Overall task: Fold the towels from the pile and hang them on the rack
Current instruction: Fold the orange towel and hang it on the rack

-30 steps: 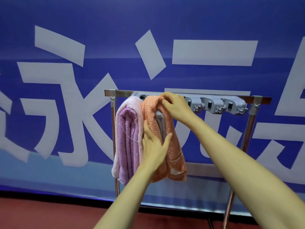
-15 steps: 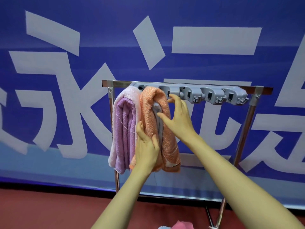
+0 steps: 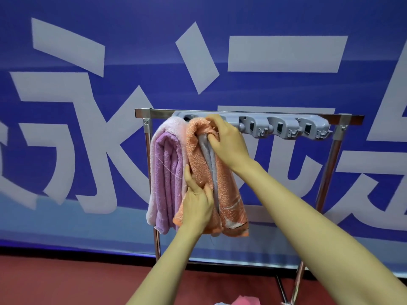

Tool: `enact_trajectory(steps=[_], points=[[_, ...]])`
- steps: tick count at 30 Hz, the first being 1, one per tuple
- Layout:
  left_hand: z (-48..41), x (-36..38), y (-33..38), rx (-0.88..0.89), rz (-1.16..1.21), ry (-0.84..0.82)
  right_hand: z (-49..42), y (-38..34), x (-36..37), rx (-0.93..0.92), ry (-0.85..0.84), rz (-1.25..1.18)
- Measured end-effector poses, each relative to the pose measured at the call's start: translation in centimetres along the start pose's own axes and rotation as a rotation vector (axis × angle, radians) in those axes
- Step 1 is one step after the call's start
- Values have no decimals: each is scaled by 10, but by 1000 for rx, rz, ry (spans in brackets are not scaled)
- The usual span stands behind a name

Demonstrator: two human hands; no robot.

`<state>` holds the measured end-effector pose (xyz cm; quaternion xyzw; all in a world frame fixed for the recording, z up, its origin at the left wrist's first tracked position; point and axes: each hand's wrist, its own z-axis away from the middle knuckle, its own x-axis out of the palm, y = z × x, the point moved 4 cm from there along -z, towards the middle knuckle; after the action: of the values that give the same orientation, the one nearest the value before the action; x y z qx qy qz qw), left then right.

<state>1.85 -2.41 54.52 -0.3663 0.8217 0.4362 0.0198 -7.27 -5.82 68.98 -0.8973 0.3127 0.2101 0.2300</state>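
The right hand (image 3: 229, 144) is now lifted to the rack (image 3: 350, 120), upper centre, orange towel (image 3: 198, 155) pinched at its top; lower down it is still clutched by the left hand (image 3: 198, 205).

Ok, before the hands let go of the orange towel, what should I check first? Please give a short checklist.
1. Right hand grips the orange towel at its top: ok.
2. Left hand holds its lower part: ok.
3. Towel caught on the rack: cannot tell, the right hand covers that spot.
4. Fold tidy: not ok, gray inner layer shows, bottom edges uneven.
5. Purple towel hangs on the rack: ok.
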Motion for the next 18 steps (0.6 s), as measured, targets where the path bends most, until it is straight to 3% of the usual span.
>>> enact_trajectory(steps=[6, 11, 18], points=[[15, -5, -17, -66, -96, 46, 29, 16, 9, 164, -38, -295], [19, -12, -20, -137, -49, 130, 62, 29, 28, 391, -95, -383], [39, -5, -27, -17, -14, 195, 85, 35, 54, 572, -6, -381]])
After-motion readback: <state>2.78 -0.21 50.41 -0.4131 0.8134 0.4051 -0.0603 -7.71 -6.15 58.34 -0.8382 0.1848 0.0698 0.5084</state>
